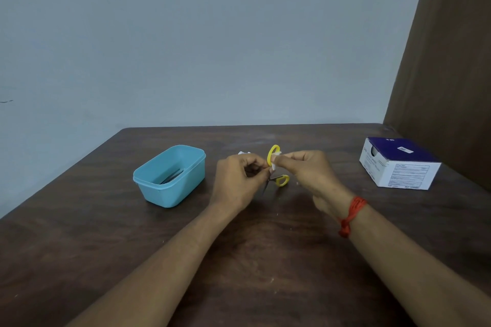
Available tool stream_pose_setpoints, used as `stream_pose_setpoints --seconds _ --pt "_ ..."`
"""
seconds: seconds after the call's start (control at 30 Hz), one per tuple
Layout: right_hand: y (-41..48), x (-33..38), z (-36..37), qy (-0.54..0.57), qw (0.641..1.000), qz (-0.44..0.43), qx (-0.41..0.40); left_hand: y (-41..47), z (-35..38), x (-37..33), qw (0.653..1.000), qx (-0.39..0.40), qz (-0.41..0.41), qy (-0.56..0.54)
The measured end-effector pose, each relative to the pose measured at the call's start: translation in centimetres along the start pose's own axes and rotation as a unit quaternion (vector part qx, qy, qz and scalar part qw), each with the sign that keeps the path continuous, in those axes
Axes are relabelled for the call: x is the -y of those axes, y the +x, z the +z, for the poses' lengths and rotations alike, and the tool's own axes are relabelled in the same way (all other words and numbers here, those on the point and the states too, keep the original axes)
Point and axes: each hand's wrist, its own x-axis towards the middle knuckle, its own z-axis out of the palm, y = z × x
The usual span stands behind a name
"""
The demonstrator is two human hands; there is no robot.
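Turquoise plastic makes up the rectangular tub (170, 196) near the counter's slanting left edge. It has no lid on, and a few thin metal instruments (172, 176) lie inside it. Bare dark wood-grain counter (265, 260) separates the tub from the left hand (237, 180), which is held above the middle of the counter. Its fingers are curled tight and its fingertips pinch a small pair of yellow-handled scissors (270, 156) at about the pivot. The blades hang down towards the counter, with one handle loop upright above the knuckles and the other sticking out low to the right. A white scrap (244, 152) peeks out just behind this hand. A small white wipe (273, 164) is pressed against the upper loop, and the right hand (310, 175) pinches it between thumb and bent fingers. The two hands nearly meet at the scissors. A red thread band (352, 215) circles the right wrist. Well to the right, a white and dark blue carton (398, 164) sits near the counter's right edge, beside a brown curtain (446, 61). The far edge of the counter meets a pale blue-grey wall (212, 34). The widest bare stretch lies on the near side, between and around the forearms.
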Motion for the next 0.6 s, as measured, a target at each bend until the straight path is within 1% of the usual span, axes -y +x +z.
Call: stream_pose_setpoints --seconds 0.07,0.23,0.33,0.4,0.47,0.5,0.6 --pt "0.06 0.11 -0.01 -0.002 1.000 -0.004 0.002 0.01 -0.04 -0.05 1.000 0.000 -0.003 -0.002" --pt "0.22 0.18 -0.26 0.016 0.998 -0.043 -0.041 0.06 0.07 -0.22 1.000 0.000 -0.005 -0.003" --pt "0.24 -0.28 -0.30 -0.034 0.998 -0.052 -0.022 -0.02 0.04 -0.03 1.000 0.001 -0.006 0.009" --pt "0.26 -0.58 -0.24 -0.056 0.998 -0.032 0.009 0.05 -0.13 0.15 1.000 0.002 -0.010 0.014" --pt "0.27 -0.61 -0.20 -0.055 0.998 -0.016 0.022 0.11 -0.28 0.20 1.000 0.008 -0.010 0.022" --pt "0.30 -0.56 -0.19 -0.051 0.998 -0.019 0.013 0.12 -0.27 0.18 1.000 0.011 -0.010 0.020" --pt "0.47 -0.50 -0.34 -0.036 0.997 -0.042 -0.053 0.05 0.01 0.05 1.000 0.020 -0.009 0.014"
